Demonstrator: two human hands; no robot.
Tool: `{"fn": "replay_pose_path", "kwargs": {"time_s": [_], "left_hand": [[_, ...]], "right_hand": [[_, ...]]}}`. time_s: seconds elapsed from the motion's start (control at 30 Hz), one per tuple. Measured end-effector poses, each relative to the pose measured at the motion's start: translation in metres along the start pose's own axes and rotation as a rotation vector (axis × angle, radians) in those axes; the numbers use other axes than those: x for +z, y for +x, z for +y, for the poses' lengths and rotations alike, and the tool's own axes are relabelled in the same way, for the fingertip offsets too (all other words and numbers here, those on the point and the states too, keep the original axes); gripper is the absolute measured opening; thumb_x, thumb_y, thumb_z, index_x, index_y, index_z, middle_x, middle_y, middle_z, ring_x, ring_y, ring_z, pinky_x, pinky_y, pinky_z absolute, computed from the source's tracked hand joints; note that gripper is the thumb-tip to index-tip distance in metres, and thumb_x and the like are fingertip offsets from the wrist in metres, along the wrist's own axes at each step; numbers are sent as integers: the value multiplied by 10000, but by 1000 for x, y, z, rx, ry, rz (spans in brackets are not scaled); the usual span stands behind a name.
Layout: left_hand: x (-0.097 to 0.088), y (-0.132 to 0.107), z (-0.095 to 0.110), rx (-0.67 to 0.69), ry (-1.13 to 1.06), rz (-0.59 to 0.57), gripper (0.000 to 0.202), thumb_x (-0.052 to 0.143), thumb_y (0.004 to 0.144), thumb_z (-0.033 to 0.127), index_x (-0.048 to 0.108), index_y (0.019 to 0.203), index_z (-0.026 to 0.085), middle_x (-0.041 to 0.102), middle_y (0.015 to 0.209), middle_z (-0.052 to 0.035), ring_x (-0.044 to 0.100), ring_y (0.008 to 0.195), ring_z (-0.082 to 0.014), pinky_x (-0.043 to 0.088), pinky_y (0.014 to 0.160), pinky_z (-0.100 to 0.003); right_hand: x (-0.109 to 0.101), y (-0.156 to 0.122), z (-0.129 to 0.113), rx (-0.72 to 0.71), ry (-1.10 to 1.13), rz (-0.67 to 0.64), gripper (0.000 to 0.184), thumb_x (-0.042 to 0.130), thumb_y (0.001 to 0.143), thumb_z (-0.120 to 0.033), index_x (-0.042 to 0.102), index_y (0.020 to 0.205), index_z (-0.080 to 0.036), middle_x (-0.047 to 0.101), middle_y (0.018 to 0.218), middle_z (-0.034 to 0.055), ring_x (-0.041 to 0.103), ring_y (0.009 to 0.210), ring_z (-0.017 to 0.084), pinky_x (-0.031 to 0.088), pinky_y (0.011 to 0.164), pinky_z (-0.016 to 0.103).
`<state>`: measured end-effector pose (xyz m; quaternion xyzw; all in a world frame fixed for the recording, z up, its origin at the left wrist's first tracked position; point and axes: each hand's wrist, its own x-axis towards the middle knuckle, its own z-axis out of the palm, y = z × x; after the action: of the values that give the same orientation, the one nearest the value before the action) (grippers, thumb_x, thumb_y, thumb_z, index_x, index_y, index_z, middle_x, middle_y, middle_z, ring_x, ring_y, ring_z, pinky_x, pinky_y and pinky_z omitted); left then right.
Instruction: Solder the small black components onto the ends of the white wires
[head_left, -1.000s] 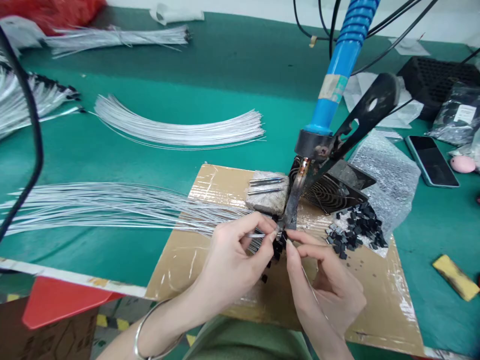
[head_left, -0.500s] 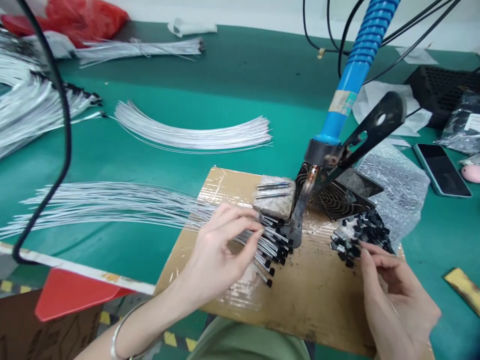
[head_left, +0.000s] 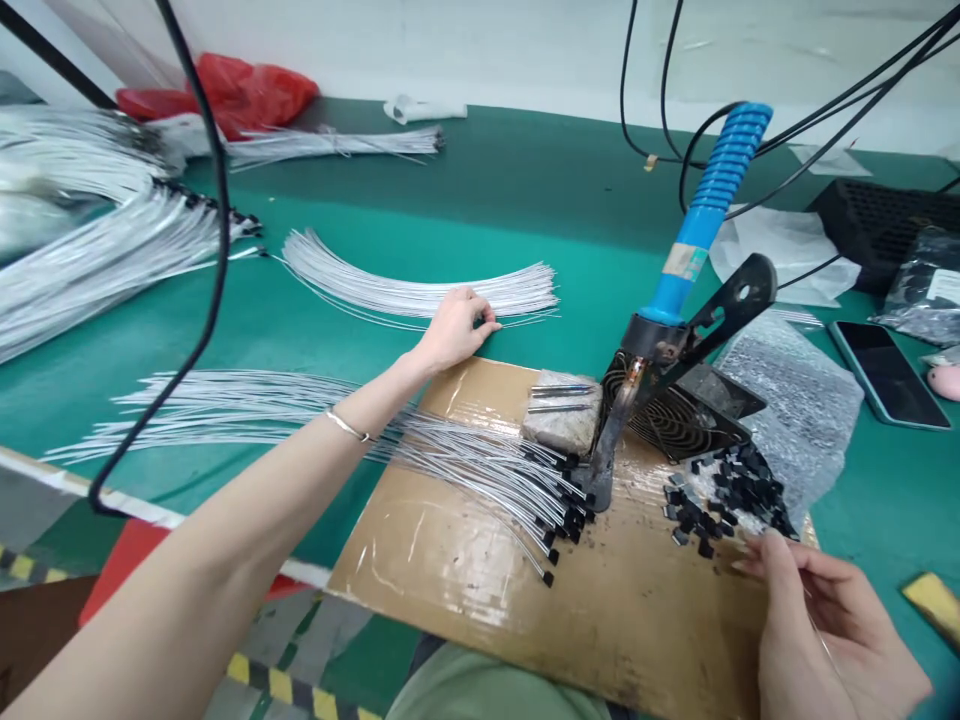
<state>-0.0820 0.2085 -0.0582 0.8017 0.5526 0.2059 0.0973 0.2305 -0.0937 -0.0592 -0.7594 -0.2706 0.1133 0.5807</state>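
Observation:
My left hand [head_left: 459, 328] reaches to the front edge of a curved bundle of white wires [head_left: 352, 272]. Its thumb and finger are closed on a loose white wire beside that bundle. At the right, my right hand [head_left: 832, 620] is closed, a thin metallic wire crossing its palm. The fingertips are close to a pile of small black square pieces [head_left: 750, 490]. White wires with black ends [head_left: 487, 470] lie fanned over the cardboard [head_left: 637, 610], under my left forearm. Behind them stands a blue-handled soldering iron [head_left: 679, 265], its metal tip pointing down.
A pale block [head_left: 559, 430] with thin metal rods on top sits beside the iron, next to a black fan grille [head_left: 675, 410]. Bubble wrap [head_left: 799, 390] and a phone [head_left: 889, 372] lie at the right. A black cable [head_left: 217, 250] hangs at the left, before more wire bundles [head_left: 112, 255].
My left hand has left the black-ended wires and moved up to the white bundle behind. The right hand has drawn slightly back from the black pieces. The camera view has shifted.

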Motion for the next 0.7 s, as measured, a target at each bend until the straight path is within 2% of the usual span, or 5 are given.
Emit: {"fn": "replay_pose_path", "kwargs": {"time_s": [0.1, 0.2, 0.33, 0.6, 0.7], "left_hand": [[0, -3, -5, 53, -7, -7, 115, 676, 958, 185, 643, 848, 190, 629, 1048, -114, 585, 1127, -337, 473, 1075, -512], [-4, -10, -8, 95, -6, -6, 107, 597, 1003, 192, 637, 904, 187, 638, 1083, -133, 592, 1126, -334, 482, 1068, -508], [-6, -13, -7, 131, -11, -40, 64, 598, 990, 211, 646, 956, 185, 640, 1061, -119, 627, 1054, -314, 521, 1018, -481], [-6, -12, 16, 136, -40, -107, 124, 560, 884, 68, 604, 843, 175, 659, 1010, -178, 645, 1082, -367, 479, 1059, -543], [-15, -14, 25, 77, -98, -101, 134, 528, 897, 63, 604, 910, 173, 676, 899, -141, 674, 912, -308, 532, 942, -481]], "right_hand": [[4, 0, -6, 94, 21, 72, 479, 904, 708, -681, 725, 832, -255, 724, 831, 44, 652, 731, 210, 525, 799, 371], [6, 0, -12, 123, 27, 73, 501, 922, 647, -687, 735, 812, -252, 730, 828, 46, 651, 732, 214, 522, 831, 391], [6, 0, -10, 96, 30, 52, 490, 922, 674, -685, 731, 802, -252, 732, 808, 42, 652, 725, 217, 524, 802, 381], [6, -3, -6, 99, 60, 44, 531, 945, 680, -676, 749, 835, -208, 741, 793, 14, 653, 718, 179, 534, 738, 310], [5, -4, -9, 116, 68, 52, 532, 960, 667, -677, 756, 824, -211, 749, 791, 12, 661, 715, 177, 541, 743, 305]]}}
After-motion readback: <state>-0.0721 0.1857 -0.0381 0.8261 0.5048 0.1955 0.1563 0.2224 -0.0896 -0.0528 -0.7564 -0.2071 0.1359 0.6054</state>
